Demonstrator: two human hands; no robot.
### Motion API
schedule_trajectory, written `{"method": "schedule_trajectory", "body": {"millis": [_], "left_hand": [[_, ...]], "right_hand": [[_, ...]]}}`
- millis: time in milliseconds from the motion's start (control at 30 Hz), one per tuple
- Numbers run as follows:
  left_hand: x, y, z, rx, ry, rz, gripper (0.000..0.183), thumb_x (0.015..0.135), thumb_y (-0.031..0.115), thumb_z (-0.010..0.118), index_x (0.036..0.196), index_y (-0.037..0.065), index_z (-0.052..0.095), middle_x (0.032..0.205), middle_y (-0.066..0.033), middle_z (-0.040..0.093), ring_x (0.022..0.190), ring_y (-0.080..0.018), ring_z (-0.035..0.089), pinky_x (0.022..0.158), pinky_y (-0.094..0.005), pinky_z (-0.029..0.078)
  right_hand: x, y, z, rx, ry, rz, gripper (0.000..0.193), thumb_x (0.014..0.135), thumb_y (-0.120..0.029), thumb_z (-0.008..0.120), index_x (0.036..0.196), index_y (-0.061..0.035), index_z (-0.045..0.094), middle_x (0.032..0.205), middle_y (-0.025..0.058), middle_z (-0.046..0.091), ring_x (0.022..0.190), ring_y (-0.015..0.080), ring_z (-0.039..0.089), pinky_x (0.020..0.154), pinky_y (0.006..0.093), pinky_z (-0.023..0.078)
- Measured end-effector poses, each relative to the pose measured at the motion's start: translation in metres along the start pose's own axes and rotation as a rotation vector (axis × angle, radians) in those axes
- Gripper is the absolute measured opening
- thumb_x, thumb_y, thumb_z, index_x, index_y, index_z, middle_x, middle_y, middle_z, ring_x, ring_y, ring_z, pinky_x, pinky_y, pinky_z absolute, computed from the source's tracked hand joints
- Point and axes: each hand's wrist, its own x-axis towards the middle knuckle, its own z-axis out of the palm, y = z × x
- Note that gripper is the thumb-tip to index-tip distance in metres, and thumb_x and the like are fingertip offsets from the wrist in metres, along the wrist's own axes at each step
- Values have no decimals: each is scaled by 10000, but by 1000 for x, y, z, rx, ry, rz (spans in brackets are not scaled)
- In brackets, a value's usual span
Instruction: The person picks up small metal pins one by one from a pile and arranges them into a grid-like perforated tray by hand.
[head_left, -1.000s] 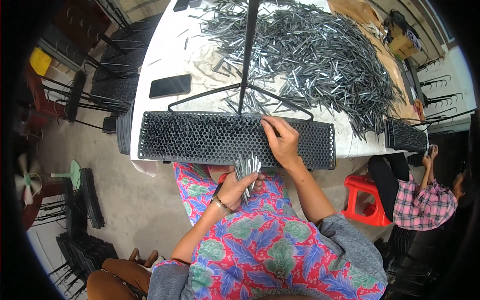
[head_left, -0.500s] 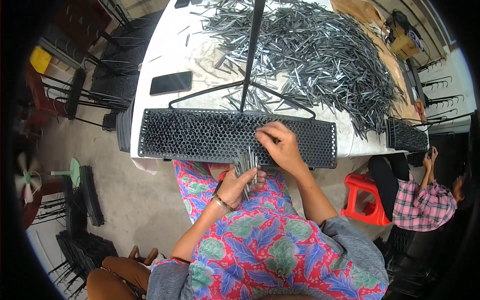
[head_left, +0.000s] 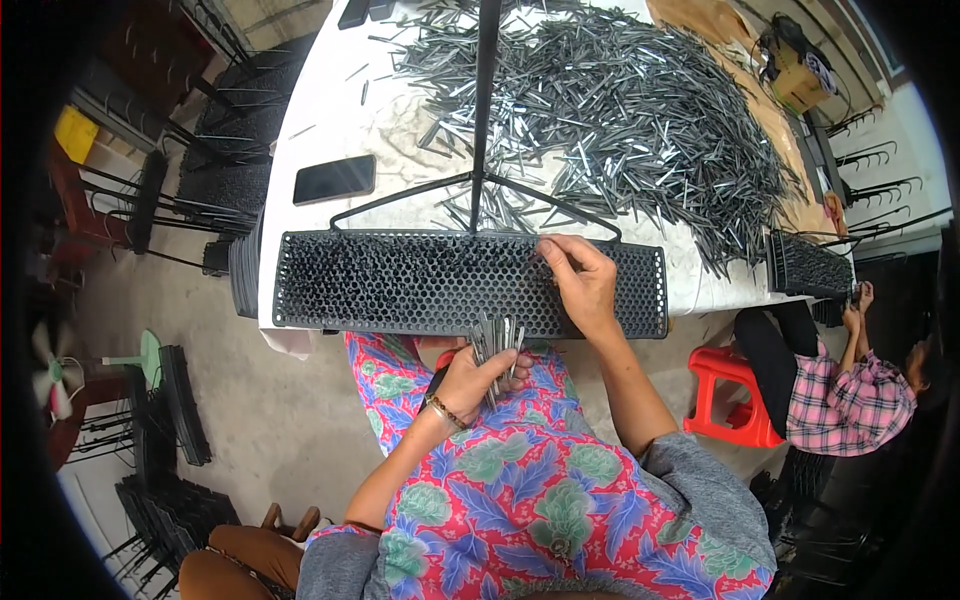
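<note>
A long black panel full of small round holes (head_left: 560, 285) lies across the table's near edge, with a black metal rod frame (head_left: 482, 110) rising from its far side. Dark pieces fill many of its holes on the left, while the holes toward the right look bare. Below the panel's near edge, my left hand (head_left: 475, 382) is closed around a bunch of thin dark grey strips (head_left: 490, 340), fanned upward. My right hand (head_left: 585, 285) hovers over the panel right of centre, thumb and fingertips pinched together near its far edge. Whatever sits between those fingertips is too small to make out.
A big heap of similar strips (head_left: 640, 120) covers the far right of the white-covered table. A phone (head_left: 334, 180) lies at left. On the right are a red stool (head_left: 725, 400) and another person in a plaid shirt (head_left: 845, 400). Black racks (head_left: 250, 120) stand at left.
My right hand has moved right and farther out across the panel, its fingertips now pinched near the far edge. The left hand keeps its bunch of strips in nearly the same place.
</note>
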Motion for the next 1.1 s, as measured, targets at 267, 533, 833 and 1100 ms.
{"method": "schedule_trajectory", "body": {"millis": [267, 533, 833, 1100], "left_hand": [[2, -3, -2, -84, 12, -28, 200, 896, 73, 553, 1070, -27, 548, 977, -136, 634, 856, -196, 637, 731, -307, 572], [-2, 4, 3, -113, 54, 13, 201, 887, 54, 561, 1071, -22, 541, 984, -134, 633, 865, -198, 637, 739, -309, 575], [-8, 10, 4, -109, 89, 164, 232, 890, 58, 559, 1109, -17, 538, 1001, -146, 642, 888, -213, 646, 769, -321, 567], [-7, 6, -3, -65, 88, 118, 237, 892, 69, 560, 1110, -19, 531, 981, -148, 639, 870, -201, 643, 751, -316, 566]], "right_hand": [[-2, 11, 10, -269, -35, -315, 143, 792, -57, 666, 915, 16, 666, 861, 141, 659, 776, 238, 645, 675, 298, 503], [-7, 5, 17, -332, -4, -359, 172, 774, -101, 694, 917, -9, 674, 880, 95, 607, 736, 201, 600, 621, 310, 471], [-33, -9, 7, 95, -588, 291, 211, 812, -190, 672, 858, 16, 688, 723, 87, 648, 634, 130, 576, 586, 275, 453], [-10, -21, 26, 149, -206, 217, 161, 823, -144, 672, 866, 9, 695, 730, 24, 653, 578, 52, 521, 508, 200, 408]]}}
